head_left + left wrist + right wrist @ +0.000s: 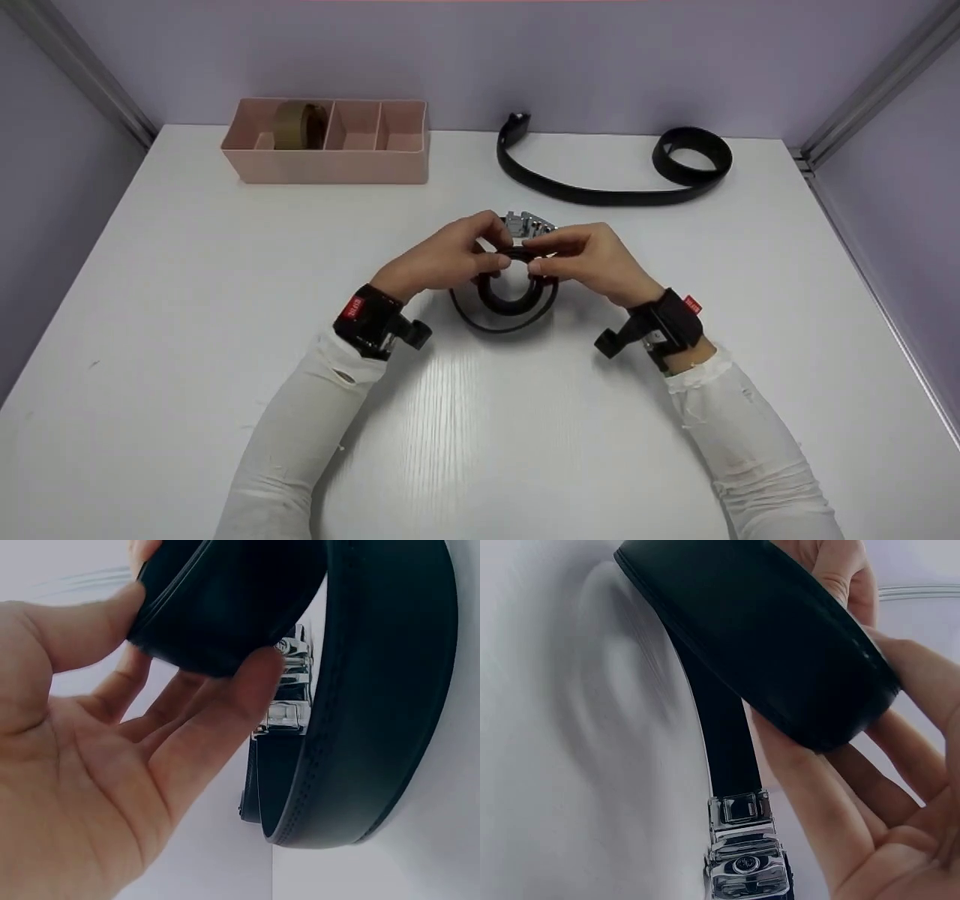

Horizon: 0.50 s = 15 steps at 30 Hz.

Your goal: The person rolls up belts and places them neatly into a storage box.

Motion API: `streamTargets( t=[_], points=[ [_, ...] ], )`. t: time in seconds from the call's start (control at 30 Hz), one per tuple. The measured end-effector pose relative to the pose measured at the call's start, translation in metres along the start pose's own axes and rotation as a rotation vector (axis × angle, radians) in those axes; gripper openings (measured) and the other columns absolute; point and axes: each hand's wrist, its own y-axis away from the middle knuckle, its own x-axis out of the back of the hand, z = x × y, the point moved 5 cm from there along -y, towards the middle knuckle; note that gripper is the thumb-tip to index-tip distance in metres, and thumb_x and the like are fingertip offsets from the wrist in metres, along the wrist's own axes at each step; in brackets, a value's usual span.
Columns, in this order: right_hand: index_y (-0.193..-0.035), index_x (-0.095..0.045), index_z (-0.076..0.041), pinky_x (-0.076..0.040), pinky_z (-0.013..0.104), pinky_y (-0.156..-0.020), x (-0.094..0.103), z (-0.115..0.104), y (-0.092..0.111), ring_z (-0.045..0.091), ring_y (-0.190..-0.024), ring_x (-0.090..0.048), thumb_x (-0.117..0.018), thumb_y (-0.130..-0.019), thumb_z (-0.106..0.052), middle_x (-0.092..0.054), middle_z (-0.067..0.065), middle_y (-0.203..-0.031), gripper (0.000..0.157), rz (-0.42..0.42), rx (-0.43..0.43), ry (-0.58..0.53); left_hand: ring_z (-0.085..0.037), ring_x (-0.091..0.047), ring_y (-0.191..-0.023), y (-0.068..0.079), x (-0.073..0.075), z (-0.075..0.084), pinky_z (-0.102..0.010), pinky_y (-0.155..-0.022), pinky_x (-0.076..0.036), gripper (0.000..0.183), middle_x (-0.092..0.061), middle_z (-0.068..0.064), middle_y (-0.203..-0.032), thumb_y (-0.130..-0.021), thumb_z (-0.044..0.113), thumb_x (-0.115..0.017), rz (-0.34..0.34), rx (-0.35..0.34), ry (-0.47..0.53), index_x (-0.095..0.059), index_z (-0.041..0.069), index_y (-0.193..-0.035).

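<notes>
Between both hands is a black belt (510,306), wound into a coil with one loose loop curving below it. My left hand (454,255) pinches the coil's upper left side between thumb and fingers; the left wrist view shows the thumb on the edge of the belt (375,712). On the upper right side, my right hand (596,262) holds the same coil between thumb and fingers. Just beyond the fingertips lies the silver buckle (529,223), joined to the strap. In the right wrist view the buckle (746,859) hangs from the strap below the coil (765,630).
A second black belt (607,197), partly rolled at its right end, lies at the back of the white table (480,435). At the back left stands a pink divided box (334,166) with a roll of brown tape (291,126) in its left compartment.
</notes>
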Motion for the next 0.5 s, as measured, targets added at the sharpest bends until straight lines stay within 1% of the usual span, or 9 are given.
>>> streamTargets(
  t=[0.07,0.2,0.37,0.43,0.5],
  points=[
    [-0.124,-0.075,-0.003,-0.061,0.032,-0.082,0.0020,-0.0006,0.0000,0.021,-0.097,-0.074,-0.085,-0.089,-0.015,-0.075,0.013,-0.117,0.038,0.031,0.025,-0.036,-0.020,-0.069,-0.098,-0.0011,0.0010,0.0004,-0.032,-0.080,-0.054,0.021,-0.064,-0.010,-0.118,-0.104,0.014,-0.065,0.035,-0.008,0.029,-0.056,0.007,-0.122],
    [-0.124,-0.074,0.000,-0.061,0.036,-0.087,0.0058,-0.0018,-0.0002,0.025,-0.101,-0.075,-0.083,-0.091,-0.013,-0.075,0.015,-0.118,0.037,0.087,0.070,-0.108,-0.021,-0.068,-0.097,-0.0024,0.0031,0.0007,-0.031,-0.078,-0.055,0.021,-0.065,-0.011,-0.115,-0.105,0.012,-0.063,0.111,-0.010,0.081,-0.055,0.005,-0.123],
    [-0.129,-0.072,-0.004,-0.061,0.038,-0.086,0.0072,-0.0022,-0.0008,0.024,-0.100,-0.074,-0.083,-0.091,-0.013,-0.074,0.016,-0.119,0.041,0.120,0.073,-0.140,-0.021,-0.070,-0.099,-0.0025,0.0076,0.0015,-0.032,-0.077,-0.058,0.022,-0.062,-0.010,-0.121,-0.106,0.012,-0.062,0.203,-0.002,0.154,-0.053,0.006,-0.125],
    [-0.131,-0.071,-0.004,-0.061,0.038,-0.085,0.0066,-0.0028,-0.0008,0.025,-0.100,-0.074,-0.083,-0.090,-0.012,-0.073,0.017,-0.119,0.043,0.122,0.065,-0.146,-0.022,-0.070,-0.100,-0.0021,0.0094,0.0015,-0.032,-0.078,-0.059,0.022,-0.061,-0.010,-0.124,-0.106,0.012,-0.062,0.220,0.000,0.177,-0.052,0.006,-0.125],
    [-0.131,-0.072,-0.005,-0.061,0.039,-0.086,0.0064,-0.0029,-0.0008,0.025,-0.101,-0.074,-0.084,-0.090,-0.011,-0.074,0.016,-0.119,0.043,0.124,0.062,-0.147,-0.022,-0.070,-0.100,-0.0018,0.0101,0.0010,-0.032,-0.078,-0.059,0.022,-0.061,-0.010,-0.124,-0.106,0.012,-0.061,0.217,0.001,0.182,-0.052,0.005,-0.125]
  ],
)
